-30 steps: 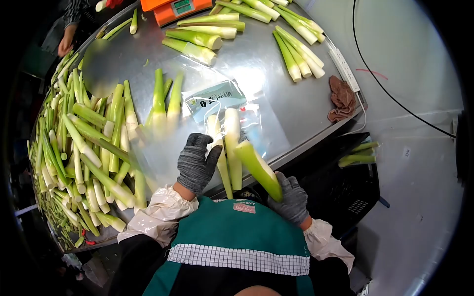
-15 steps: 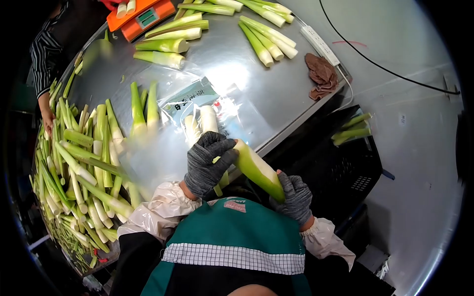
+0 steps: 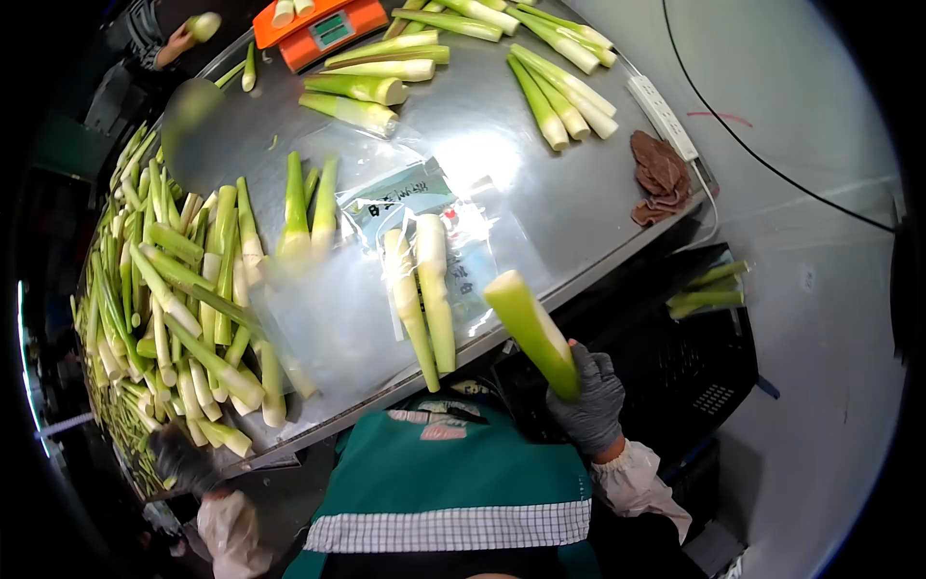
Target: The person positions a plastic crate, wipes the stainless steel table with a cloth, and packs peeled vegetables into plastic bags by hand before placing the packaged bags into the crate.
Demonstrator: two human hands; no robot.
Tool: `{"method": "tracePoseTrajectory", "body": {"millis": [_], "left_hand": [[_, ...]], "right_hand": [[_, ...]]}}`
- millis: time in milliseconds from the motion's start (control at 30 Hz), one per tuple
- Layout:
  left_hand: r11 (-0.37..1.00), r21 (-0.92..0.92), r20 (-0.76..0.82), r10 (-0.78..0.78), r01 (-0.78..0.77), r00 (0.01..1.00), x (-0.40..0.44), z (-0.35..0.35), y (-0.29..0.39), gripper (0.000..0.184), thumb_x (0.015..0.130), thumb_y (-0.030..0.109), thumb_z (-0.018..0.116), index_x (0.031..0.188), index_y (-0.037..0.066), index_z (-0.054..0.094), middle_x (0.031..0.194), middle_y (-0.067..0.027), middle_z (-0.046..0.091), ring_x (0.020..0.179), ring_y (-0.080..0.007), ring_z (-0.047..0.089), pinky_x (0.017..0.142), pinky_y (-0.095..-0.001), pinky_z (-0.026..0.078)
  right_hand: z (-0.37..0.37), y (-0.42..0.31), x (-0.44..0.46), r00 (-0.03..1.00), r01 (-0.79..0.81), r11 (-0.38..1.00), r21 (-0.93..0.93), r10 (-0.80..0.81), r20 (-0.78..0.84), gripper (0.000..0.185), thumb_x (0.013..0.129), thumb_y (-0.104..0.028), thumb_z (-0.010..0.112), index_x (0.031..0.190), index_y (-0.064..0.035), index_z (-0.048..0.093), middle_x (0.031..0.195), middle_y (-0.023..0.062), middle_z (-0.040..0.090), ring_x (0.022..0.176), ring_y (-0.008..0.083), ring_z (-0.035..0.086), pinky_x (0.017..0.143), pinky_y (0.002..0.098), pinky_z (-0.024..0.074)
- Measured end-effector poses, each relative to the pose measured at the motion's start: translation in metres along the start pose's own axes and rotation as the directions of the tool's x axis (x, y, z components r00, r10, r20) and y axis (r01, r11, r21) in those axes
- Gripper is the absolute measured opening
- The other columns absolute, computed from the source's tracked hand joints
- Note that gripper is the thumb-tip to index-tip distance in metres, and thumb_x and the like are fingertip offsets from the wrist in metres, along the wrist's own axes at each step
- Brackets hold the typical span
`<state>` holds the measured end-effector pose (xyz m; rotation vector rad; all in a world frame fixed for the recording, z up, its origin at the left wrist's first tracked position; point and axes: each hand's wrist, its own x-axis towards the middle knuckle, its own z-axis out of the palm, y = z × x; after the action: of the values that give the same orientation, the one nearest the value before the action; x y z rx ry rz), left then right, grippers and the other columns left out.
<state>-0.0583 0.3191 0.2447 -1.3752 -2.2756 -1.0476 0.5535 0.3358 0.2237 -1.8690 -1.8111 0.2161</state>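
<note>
In my right hand (image 3: 590, 398) is a thick water bamboo shoot (image 3: 529, 326), green with a pale peeled strip. The gloved fingers wrap its lower end, and the cut white end points up and left, over the table's front edge. My left hand (image 3: 183, 461), also in a grey glove, is at the lower left beside the heap of shoots (image 3: 198, 289). It is dark and blurred, so its fingers cannot be made out. Two peeled shoots (image 3: 435, 294) lie side by side on a clear plastic bag (image 3: 338, 304) with a printed label, their tips near the table edge.
On the metal table (image 3: 463, 96) are an orange scale (image 3: 323, 37), grouped shoots (image 3: 564, 92), a brown cloth (image 3: 661, 179) and a power strip (image 3: 664, 116). A black crate (image 3: 675, 362) stands below on the right. Another person's hand (image 3: 177, 43) holds a shoot at the upper left.
My left hand has let go of the shoot and moved down left to the heap. The right hand keeps hold of it. The other person's hand has left the heap.
</note>
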Motion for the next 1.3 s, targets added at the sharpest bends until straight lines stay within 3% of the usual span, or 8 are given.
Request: {"method": "tracePoseTrajectory", "body": {"millis": [167,467,600,633,700,767,1000,1300], "left_hand": [[0.641,-0.130,-0.278,-0.756,0.756,0.593,-0.033,-0.136,-0.160,0.024,0.080,0.013,0.049,0.103,0.006,0.048,0.094,-0.0041,0.050,0.081,-0.0160,0.050,0.067,-0.0270,0.045],[0.481,-0.429,-0.103,-0.867,0.765,0.488,-0.045,-0.113,-0.144,0.034,0.080,0.013,0.047,0.113,0.005,0.045,0.106,-0.0094,0.048,0.090,-0.0211,0.050,0.073,-0.0317,0.046],[0.391,-0.794,0.246,-0.493,0.465,0.835,-0.030,0.012,0.041,0.044,0.076,0.005,0.049,0.120,0.004,0.041,0.119,-0.0125,0.042,0.106,-0.0238,0.044,0.081,-0.0341,0.044],[0.719,-0.593,0.280,-0.238,0.363,0.930,-0.036,0.041,0.099,0.050,0.074,0.004,0.051,0.122,0.004,0.038,0.123,-0.0132,0.039,0.110,-0.0265,0.039,0.088,-0.0337,0.035],[0.945,-0.099,0.284,0.328,-0.312,0.901,-0.048,0.098,0.216,0.062,0.070,0.001,0.056,0.127,0.004,0.031,0.129,-0.0146,0.032,0.120,-0.0320,0.027,0.102,-0.0328,0.017],[0.830,-0.211,0.440,0.552,-0.516,0.708,-0.052,0.126,0.285,0.060,0.066,0.007,0.065,0.121,0.006,0.040,0.121,-0.0154,0.041,0.117,-0.0292,0.034,0.098,-0.0386,0.025],[0.707,-0.297,0.716,0.609,-0.641,0.340,-0.093,0.213,0.367,0.043,0.067,0.031,0.059,0.103,0.009,0.050,0.099,-0.0145,0.049,0.094,-0.0308,0.045,0.076,-0.0432,0.035],[0.557,-0.286,0.593,0.742,-0.780,0.313,-0.101,0.239,0.344,0.037,0.060,0.018,0.058,0.093,0.005,0.050,0.090,-0.0152,0.050,0.085,-0.0310,0.048,0.069,-0.0422,0.037]], "right_hand": [[0.000,0.010,0.020,0.996,-0.060,0.989,0.135,0.051,0.066,0.058,0.059,-0.008,0.063,0.112,-0.0027,0.043,0.083,0.0135,0.053,0.065,0.0262,0.055,0.056,0.0329,0.0488],[0.012,0.004,0.026,0.919,-0.345,0.766,0.542,0.158,0.361,0.061,0.060,-0.009,0.066,0.115,-0.0004,0.042,0.092,0.0136,0.053,0.084,0.0246,0.055,0.075,0.0325,0.0458],[0.016,-0.002,0.021,0.879,-0.432,0.673,0.601,0.165,0.448,0.061,0.062,-0.009,0.065,0.117,-0.0003,0.041,0.095,0.0133,0.052,0.090,0.0228,0.053,0.080,0.0331,0.0433],[0.017,-0.004,0.020,0.883,-0.420,0.685,0.595,0.158,0.442,0.061,0.061,-0.009,0.066,0.117,-0.0002,0.041,0.095,0.0139,0.052,0.089,0.0237,0.053,0.079,0.0330,0.0437],[0.015,-0.009,0.018,0.889,-0.406,0.700,0.587,0.155,0.431,0.061,0.061,-0.009,0.066,0.117,0.0000,0.041,0.095,0.0144,0.052,0.088,0.0246,0.053,0.078,0.0330,0.0440],[0.008,-0.016,0.018,0.909,-0.272,0.876,0.398,0.098,0.405,0.063,0.060,-0.012,0.066,0.117,-0.0004,0.041,0.092,0.0156,0.051,0.083,0.0266,0.053,0.075,0.0330,0.0450],[-0.006,-0.030,-0.002,0.907,-0.312,0.889,0.335,0.175,0.383,0.066,0.058,-0.017,0.066,0.119,-0.0041,0.041,0.086,0.0149,0.050,0.074,0.0265,0.053,0.068,0.0336,0.0460],[0.004,-0.038,-0.014,0.903,-0.295,0.926,0.234,0.190,0.385,0.068,0.059,-0.012,0.069,0.120,-0.0060,0.041,0.088,0.0127,0.049,0.076,0.0241,0.055,0.067,0.0318,0.0477]]}}
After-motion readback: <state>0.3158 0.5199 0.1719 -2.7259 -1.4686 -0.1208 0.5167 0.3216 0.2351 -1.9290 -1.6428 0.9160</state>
